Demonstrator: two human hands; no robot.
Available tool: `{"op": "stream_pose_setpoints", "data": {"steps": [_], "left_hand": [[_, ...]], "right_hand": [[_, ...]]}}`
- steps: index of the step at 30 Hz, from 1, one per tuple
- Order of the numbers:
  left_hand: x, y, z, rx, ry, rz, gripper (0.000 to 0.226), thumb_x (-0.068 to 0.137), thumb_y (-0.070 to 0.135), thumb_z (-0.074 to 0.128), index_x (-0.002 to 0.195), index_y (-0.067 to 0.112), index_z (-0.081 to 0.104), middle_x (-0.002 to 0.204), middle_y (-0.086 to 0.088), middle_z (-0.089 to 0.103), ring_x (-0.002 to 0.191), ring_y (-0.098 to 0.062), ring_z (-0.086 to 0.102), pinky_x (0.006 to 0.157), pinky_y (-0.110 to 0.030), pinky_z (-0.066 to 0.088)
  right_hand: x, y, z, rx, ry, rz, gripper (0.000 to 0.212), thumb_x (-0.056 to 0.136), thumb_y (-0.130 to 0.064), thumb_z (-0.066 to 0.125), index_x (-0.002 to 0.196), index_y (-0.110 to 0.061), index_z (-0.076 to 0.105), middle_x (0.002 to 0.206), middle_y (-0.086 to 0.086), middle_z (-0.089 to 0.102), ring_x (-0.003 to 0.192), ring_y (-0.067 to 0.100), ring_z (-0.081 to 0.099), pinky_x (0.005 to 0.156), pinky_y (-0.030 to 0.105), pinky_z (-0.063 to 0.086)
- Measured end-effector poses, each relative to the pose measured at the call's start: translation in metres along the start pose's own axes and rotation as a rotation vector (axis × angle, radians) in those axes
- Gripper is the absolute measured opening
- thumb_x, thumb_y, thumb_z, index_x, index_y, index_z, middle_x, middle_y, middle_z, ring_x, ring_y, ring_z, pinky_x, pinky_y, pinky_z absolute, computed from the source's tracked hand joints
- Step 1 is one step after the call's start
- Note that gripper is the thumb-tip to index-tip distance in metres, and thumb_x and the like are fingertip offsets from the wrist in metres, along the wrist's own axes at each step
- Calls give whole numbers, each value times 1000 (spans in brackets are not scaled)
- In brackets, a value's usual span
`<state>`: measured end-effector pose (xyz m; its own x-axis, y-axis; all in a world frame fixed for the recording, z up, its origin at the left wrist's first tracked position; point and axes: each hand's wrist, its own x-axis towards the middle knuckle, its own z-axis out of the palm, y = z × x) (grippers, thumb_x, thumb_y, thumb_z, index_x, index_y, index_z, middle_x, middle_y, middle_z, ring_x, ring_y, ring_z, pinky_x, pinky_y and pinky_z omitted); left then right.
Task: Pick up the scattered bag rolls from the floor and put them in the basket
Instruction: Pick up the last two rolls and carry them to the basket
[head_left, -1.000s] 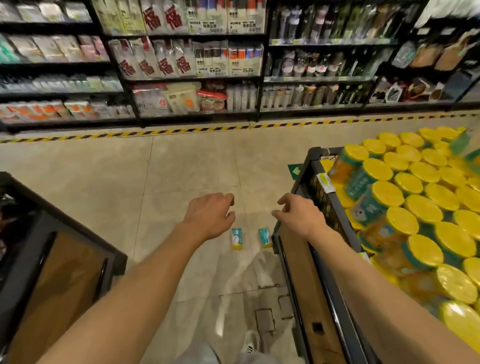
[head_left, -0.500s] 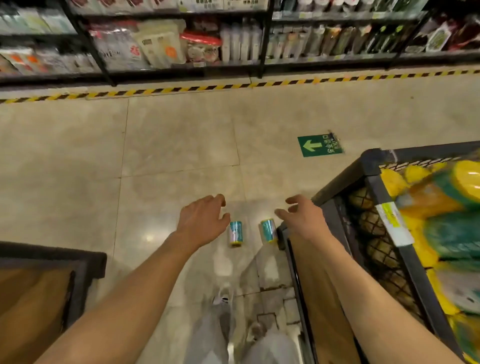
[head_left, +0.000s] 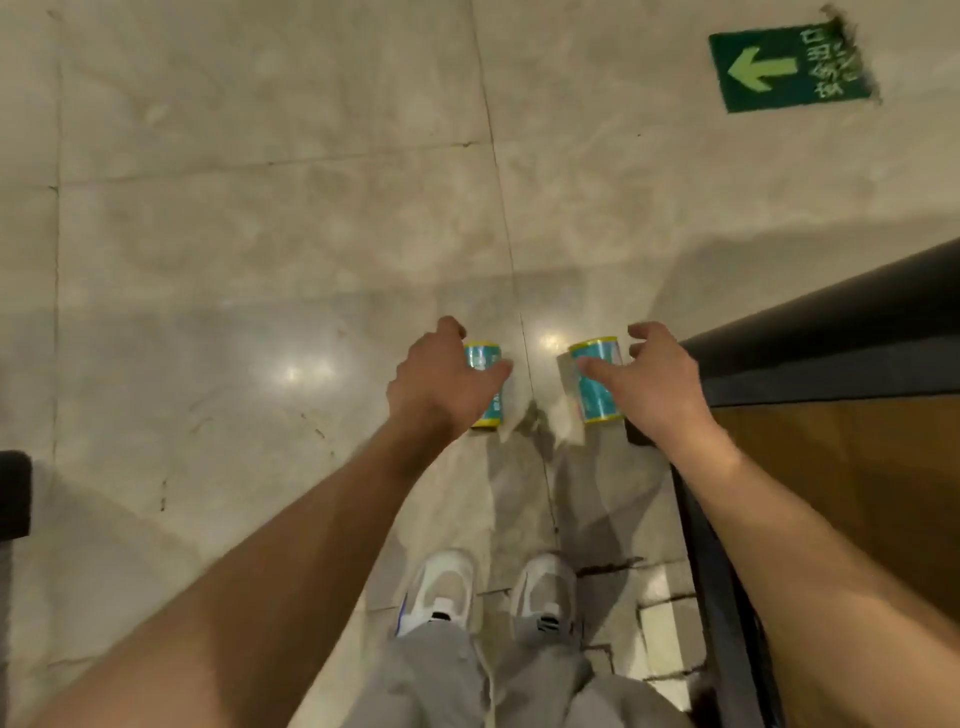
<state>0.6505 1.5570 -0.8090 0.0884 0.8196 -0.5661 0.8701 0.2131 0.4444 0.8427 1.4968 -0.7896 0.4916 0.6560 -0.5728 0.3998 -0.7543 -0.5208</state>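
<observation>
Two teal bag rolls with yellow ends lie on the tiled floor in front of my feet. My left hand (head_left: 441, 379) hovers over the left roll (head_left: 485, 358), fingers spread and relaxed, covering most of it; whether it touches the roll I cannot tell. My right hand (head_left: 657, 387) reaches over the right roll (head_left: 597, 384), thumb across its side, fingers spread above its far end, not closed round it. The basket's dark frame and wooden panel (head_left: 831, 374) stand just right of my right hand; its contents are out of view.
A green arrow sticker (head_left: 789, 67) is stuck to the floor at the far right. Another dark stand's corner (head_left: 13, 493) juts in at the left edge. My white shoes (head_left: 488, 592) stand just behind the rolls. Beige floor tiles stretch ahead and to the left.
My view has tipped down from the shelves to the floor. Both hands have dropped lower and closer to the two rolls, now over them.
</observation>
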Motion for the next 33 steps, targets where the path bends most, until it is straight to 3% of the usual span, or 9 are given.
{"op": "stream_pose_setpoints", "data": {"steps": [3,6,11,17,25,29,33], "left_hand": [[45,-33,56,17,-24,-41,73,79,61,67,132,17,44,125,-7,58,110,-31,59,92,-44,50],[79,-59,97,-4,-30,-74,84,74,67,70,133,15,41,125,-9,57,107,-30,60,91,-46,53],[119,-81,140,-135,-29,-122,94,65,69,76,132,15,40,124,-9,56,106,-29,61,91,-48,54],[137,-88,173,-200,-1,-99,102,66,68,77,141,15,31,127,-7,53,105,-27,61,89,-44,56],[143,-88,174,-315,14,-111,95,65,56,84,136,15,35,123,-7,56,102,-28,64,89,-47,57],[136,-95,165,-369,22,-83,87,66,51,85,131,17,39,116,-4,58,98,-26,65,86,-46,58],[134,-102,154,-511,9,-41,75,65,44,87,123,22,44,106,2,61,88,-16,66,71,-34,58]], "right_hand": [[54,37,44,-45,35,-23,84,83,-39,79,148,-5,38,140,19,52,125,34,54,104,45,48],[92,70,77,-108,79,-30,83,81,-43,79,144,-4,40,137,18,51,121,34,55,94,36,47],[131,108,109,-196,208,-77,73,82,-35,80,134,1,44,131,22,48,119,38,50,96,44,45],[160,126,126,-300,256,-50,76,82,-32,80,136,3,40,132,25,49,122,40,50,97,44,45],[163,124,134,-465,288,-50,85,76,-47,79,134,0,39,128,25,51,120,42,49,99,46,42],[159,128,139,-161,203,64,90,71,-55,80,135,-4,42,128,20,52,112,38,57,84,40,48],[149,136,148,122,150,72,84,70,-53,82,133,-10,48,120,8,59,101,27,62,78,35,50]]}}
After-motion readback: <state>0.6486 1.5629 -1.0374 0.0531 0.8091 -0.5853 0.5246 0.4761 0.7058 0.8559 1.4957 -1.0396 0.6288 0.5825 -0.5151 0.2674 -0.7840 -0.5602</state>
